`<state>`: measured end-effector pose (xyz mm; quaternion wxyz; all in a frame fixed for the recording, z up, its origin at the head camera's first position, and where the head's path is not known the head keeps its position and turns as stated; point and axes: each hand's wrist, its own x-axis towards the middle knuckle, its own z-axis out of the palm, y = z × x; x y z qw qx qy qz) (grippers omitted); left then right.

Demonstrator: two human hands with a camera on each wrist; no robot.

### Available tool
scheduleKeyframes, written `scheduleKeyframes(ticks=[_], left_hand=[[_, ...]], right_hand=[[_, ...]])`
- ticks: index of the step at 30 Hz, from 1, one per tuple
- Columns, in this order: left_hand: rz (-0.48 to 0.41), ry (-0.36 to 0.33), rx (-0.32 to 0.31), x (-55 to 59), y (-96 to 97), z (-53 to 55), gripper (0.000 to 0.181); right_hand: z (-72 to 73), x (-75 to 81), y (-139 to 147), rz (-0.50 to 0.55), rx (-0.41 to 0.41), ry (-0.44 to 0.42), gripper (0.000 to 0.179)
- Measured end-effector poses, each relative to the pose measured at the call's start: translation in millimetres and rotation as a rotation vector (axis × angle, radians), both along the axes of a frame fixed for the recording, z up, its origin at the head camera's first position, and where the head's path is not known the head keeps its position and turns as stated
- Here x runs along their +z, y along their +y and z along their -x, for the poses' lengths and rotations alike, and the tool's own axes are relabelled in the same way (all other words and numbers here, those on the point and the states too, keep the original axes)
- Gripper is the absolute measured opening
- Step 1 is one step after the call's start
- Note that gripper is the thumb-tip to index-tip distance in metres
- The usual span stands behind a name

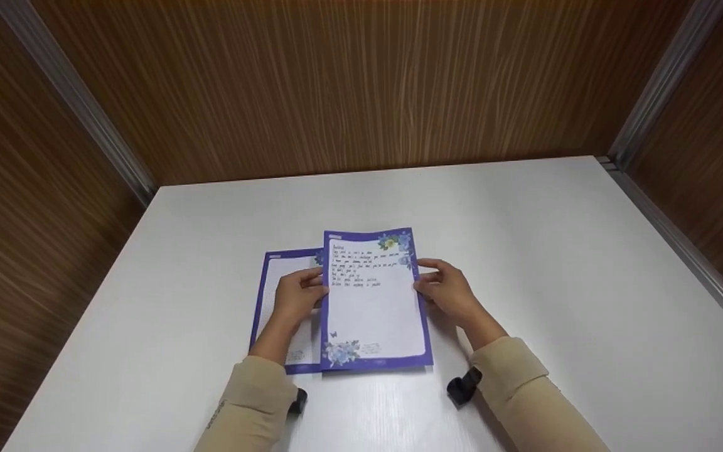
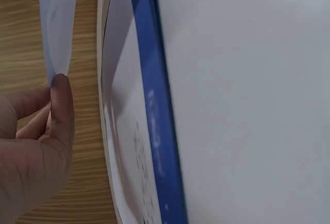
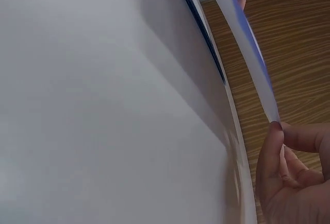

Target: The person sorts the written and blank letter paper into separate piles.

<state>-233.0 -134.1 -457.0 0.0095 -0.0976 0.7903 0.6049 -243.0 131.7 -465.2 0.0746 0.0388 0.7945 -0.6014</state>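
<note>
"How are your hands?"
"My left hand pinches the left edge of a purple-bordered sheet bearing lines of writing; my right hand pinches its right edge."
"Where is that sheet?"
"Raised above the white worktop, overlapping a second sheet that lies there, showing on the left."

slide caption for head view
Left hand and right hand hold a purple-bordered sheet, partly hiding a second sheet on a white table.
</note>
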Motion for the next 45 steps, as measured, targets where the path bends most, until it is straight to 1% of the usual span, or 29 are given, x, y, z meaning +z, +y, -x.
scheduleKeyframes(ticks=[5,10,12,16,22,25,29,32,38,45], left_hand=[[0.002,0.013,-0.015,0.1,14.1,1.5,0.04],[0.043,0.013,-0.018,0.9,25.4,2.5,0.04],[0.06,0.013,-0.017,0.5,29.6,3.1,0.04],[0.068,0.012,-0.017,-0.5,37.6,4.7,0.04],[0.097,-0.005,-0.013,-1.3,47.5,6.0,0.04],[0.114,-0.004,-0.016,-2.5,50.7,6.8,0.039],[0.158,0.002,-0.027,-2.7,53.6,6.6,0.038],[0.188,-0.006,-0.035,-2.6,54.6,5.8,0.038],[0.191,-0.028,-0.061,-4.0,54.7,5.3,0.039],[0.212,-0.054,-0.087,-1.4,56.9,3.6,0.04]], right_hand=[[-1.3,2.7,14.4,-0.004,0.004,-0.018,0.049],[-1.6,4.2,26.0,-0.001,0.017,-0.024,0.05],[-1.5,4.3,30.0,-0.01,0.023,-0.018,0.05],[-0.7,4.2,36.4,-0.028,0.018,-0.01,0.051],[0.2,4.1,41.9,-0.063,0.008,0.002,0.05],[0.2,3.5,43.4,-0.077,0.01,0.009,0.049],[0.0,3.0,44.4,-0.086,0.011,0.013,0.048],[-1.0,3.6,44.1,-0.099,0.01,0.009,0.047],[-1.5,2.7,45.1,-0.152,-0.006,-0.015,0.047],[-1.7,0.9,45.3,-0.251,-0.014,-0.021,0.047]])
